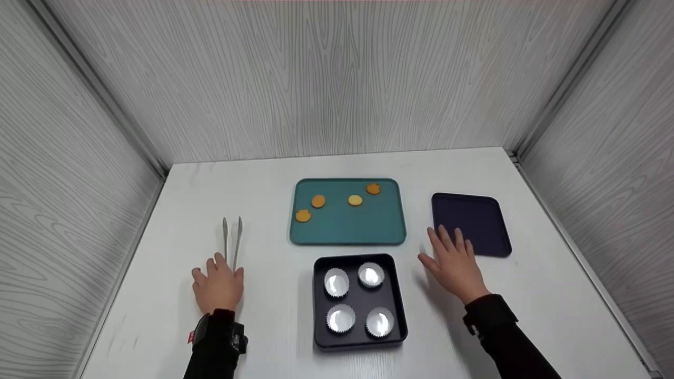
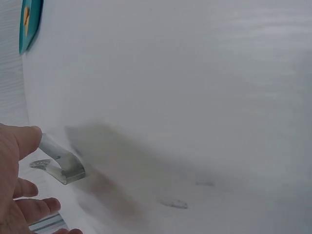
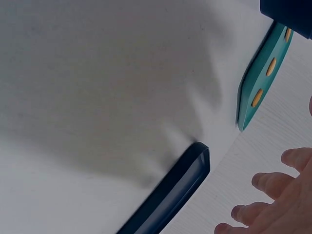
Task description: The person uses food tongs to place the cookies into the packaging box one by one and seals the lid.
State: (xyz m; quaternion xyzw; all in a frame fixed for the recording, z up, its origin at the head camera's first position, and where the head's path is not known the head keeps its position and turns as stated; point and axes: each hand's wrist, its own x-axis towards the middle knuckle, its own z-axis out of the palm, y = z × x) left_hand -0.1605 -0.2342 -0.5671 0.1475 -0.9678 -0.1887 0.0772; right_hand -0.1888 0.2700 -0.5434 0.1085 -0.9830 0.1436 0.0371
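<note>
My left hand (image 1: 217, 287) is over the near end of a pair of metal tongs (image 1: 237, 245), whose two arms point away from me. In the left wrist view, the bent end of the tongs (image 2: 74, 170) shows between the thumb and the loosely parted fingers, which are not closed round it. My right hand (image 1: 457, 268) hovers with fingers spread, its fingertips overlapping the near left part of a flat dark navy tray (image 1: 474, 216). It holds nothing. The right wrist view shows that tray's raised rim (image 3: 170, 195) beside the fingers.
A teal tray (image 1: 347, 229) bears several small round cookies (image 1: 318, 201), one paler yellow (image 1: 355, 200). Nearer me, between the hands, stands a deeper dark square pan (image 1: 360, 301) with several shiny pleated baking cups (image 1: 340, 318). Grey wood-grain panels (image 1: 337, 79) enclose the white table (image 1: 274, 316).
</note>
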